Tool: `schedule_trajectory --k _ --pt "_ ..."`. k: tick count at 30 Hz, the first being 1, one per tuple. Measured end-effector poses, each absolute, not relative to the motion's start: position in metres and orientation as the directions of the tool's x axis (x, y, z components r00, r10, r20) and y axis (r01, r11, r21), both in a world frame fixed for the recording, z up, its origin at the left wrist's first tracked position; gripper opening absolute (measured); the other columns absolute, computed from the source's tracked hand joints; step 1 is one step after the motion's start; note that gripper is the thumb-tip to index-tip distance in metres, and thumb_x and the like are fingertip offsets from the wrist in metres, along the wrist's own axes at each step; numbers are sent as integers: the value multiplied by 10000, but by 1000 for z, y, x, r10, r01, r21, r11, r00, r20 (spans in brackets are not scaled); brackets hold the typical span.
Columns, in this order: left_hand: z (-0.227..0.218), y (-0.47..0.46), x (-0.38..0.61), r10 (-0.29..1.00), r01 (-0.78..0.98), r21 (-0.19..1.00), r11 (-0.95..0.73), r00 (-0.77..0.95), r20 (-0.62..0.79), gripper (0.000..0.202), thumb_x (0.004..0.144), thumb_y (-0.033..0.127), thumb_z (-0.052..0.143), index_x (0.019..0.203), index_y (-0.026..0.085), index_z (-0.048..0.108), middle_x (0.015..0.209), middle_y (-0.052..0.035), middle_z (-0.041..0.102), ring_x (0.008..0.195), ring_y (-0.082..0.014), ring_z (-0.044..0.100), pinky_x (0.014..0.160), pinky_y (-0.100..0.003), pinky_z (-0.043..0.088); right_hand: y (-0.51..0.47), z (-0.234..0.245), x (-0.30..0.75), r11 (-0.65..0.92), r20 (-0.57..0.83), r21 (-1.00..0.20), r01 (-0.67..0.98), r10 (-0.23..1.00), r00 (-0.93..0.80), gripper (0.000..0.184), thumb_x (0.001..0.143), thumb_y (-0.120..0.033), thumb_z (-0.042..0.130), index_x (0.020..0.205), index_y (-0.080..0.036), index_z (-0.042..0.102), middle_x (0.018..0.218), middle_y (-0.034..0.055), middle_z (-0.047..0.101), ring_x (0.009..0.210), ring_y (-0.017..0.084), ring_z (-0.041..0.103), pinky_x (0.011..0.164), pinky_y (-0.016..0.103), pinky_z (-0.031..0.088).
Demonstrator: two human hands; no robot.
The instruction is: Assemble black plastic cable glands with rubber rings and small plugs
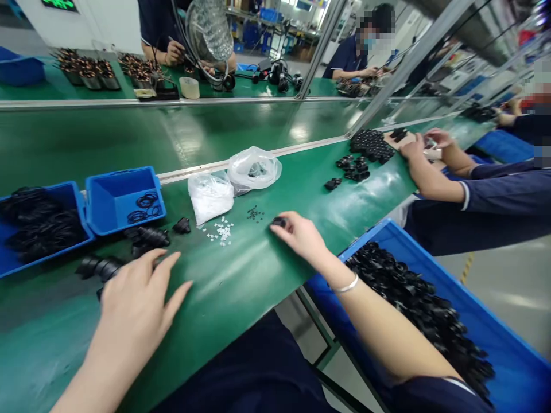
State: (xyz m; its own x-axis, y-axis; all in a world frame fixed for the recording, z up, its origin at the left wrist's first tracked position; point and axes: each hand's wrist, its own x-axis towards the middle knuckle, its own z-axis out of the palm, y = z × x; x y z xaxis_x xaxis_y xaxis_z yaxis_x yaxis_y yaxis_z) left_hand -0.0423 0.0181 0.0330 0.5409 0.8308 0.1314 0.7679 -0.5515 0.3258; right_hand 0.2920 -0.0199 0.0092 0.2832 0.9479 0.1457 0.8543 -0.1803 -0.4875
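Note:
My left hand (138, 301) lies over the green table (241, 281) with its fingers stretched out, reaching onto a stack of black ring parts (101, 267). My right hand (299, 234) rests on the table further right, its fingertips pinched on a small black part (279, 221). Between my hands lie small white pieces (220, 232) and tiny black bits (255, 214). More black plastic parts (148, 236) sit just beyond my left hand.
Two blue bins hold black rubber rings (41, 223) (144, 206) at the left. Two clear plastic bags (210, 195) (253, 167) lie behind the pieces. A blue crate of black parts (430, 312) stands at my right. A co-worker's hand (414, 150) works by black parts (371, 144).

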Motion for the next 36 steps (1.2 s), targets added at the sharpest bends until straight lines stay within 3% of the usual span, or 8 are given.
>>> schedule_trajectory --k 4,9,14,17,19,23,27,36 --pt "30 25 -57 830 830 60 -554 545 118 473 911 375 380 1284 111 503 1212 -264 559 1006 -482 539 782 -576 387 -9 1 355 -424 260 -497 757 760 596 484 855 -333 549 1260 -85 457 784 50 621 664 184 575 639 318 463" --pt "23 24 -59 796 796 -73 -601 605 37 440 951 271 278 1261 67 514 1144 -211 613 906 -376 587 774 -498 410 -21 -4 324 -243 263 -595 766 842 472 474 866 -309 529 1292 -127 429 909 61 612 595 138 536 666 324 489" --pt "25 20 -45 826 752 382 -538 561 60 396 926 407 409 1237 190 522 1188 -125 572 1008 -318 586 870 -457 444 -26 0 250 73 219 -660 748 971 98 134 887 -244 533 999 -203 595 930 44 585 694 125 572 681 273 491" --pt "29 13 -36 855 526 818 -232 511 -86 344 862 461 534 1135 253 555 1126 -61 551 943 -230 628 830 -349 509 -17 0 220 148 215 -678 720 977 3 84 897 -218 532 952 -207 595 885 23 575 694 114 568 658 244 481" --pt "29 10 -31 838 410 910 -65 517 -173 306 832 452 587 1053 241 592 1066 -46 540 923 -206 631 836 -325 512 -10 -1 209 184 244 -640 746 969 -29 83 901 -213 532 961 -202 589 897 29 573 726 122 571 682 248 480" --pt "26 9 -30 824 387 922 13 519 -229 288 811 396 649 1054 245 619 1085 -43 559 1019 -210 570 911 -338 451 0 -6 199 271 310 -517 812 943 -118 105 926 -189 485 909 -181 589 900 59 576 838 164 576 778 284 476" --pt "30 9 -32 739 140 936 324 581 -343 335 865 343 611 1169 228 529 1082 -57 622 774 -131 569 698 -267 474 -1 -11 199 242 336 -482 842 939 -78 129 934 -180 471 872 -181 585 839 52 575 788 169 576 750 292 482" --pt "38 4 -28 587 -143 683 716 653 -479 434 967 424 370 1179 112 584 914 -96 637 537 -84 494 526 -243 438 -8 -16 198 266 389 -299 916 911 -137 184 963 -189 409 923 -161 586 862 80 572 798 188 552 743 314 493"
